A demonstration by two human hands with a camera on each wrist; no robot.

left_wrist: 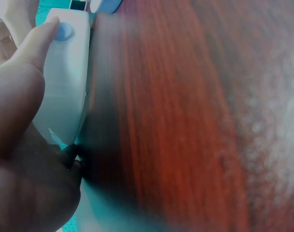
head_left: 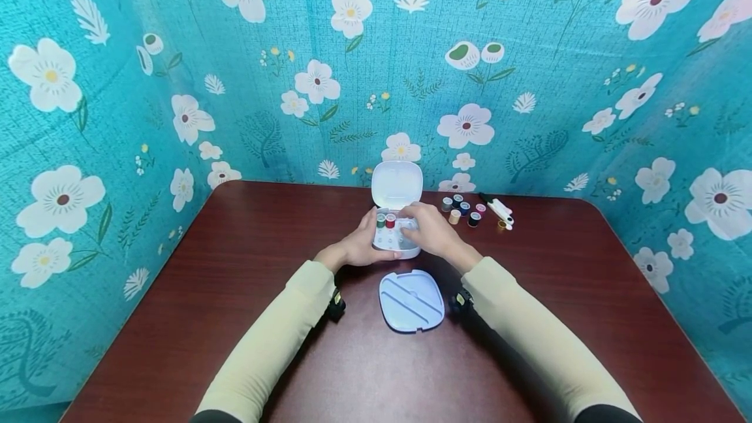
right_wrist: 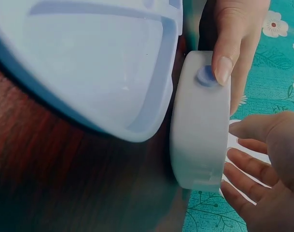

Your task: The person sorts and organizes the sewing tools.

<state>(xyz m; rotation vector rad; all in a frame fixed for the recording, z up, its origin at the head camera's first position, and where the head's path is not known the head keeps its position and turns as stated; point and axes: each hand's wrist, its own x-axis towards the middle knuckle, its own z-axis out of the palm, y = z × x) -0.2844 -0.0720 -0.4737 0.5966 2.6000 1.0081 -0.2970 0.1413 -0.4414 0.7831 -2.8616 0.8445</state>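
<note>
A white sewing box (head_left: 409,254) stands on the table with its lid (head_left: 397,183) raised. My left hand (head_left: 360,245) grips its left side, the thumb along the front wall by a round blue button (right_wrist: 206,76). A green thread spool (head_left: 380,220) and a red thread spool (head_left: 390,220) stand side by side in the back left of the box, behind rows of small pegs. My right hand (head_left: 433,230) reaches over the box's right side, thumb and fingers apart. Its fingertips are partly hidden behind the wall in the right wrist view, and I cannot tell whether they hold anything.
A light blue tray insert (head_left: 412,301) with grooves lies in front of the box. Several thread spools (head_left: 474,219) are grouped to the right, beside a white and black tool (head_left: 501,211) and a small gold-coloured piece (head_left: 501,224). Flowered cloth (head_left: 349,83) hangs behind the table.
</note>
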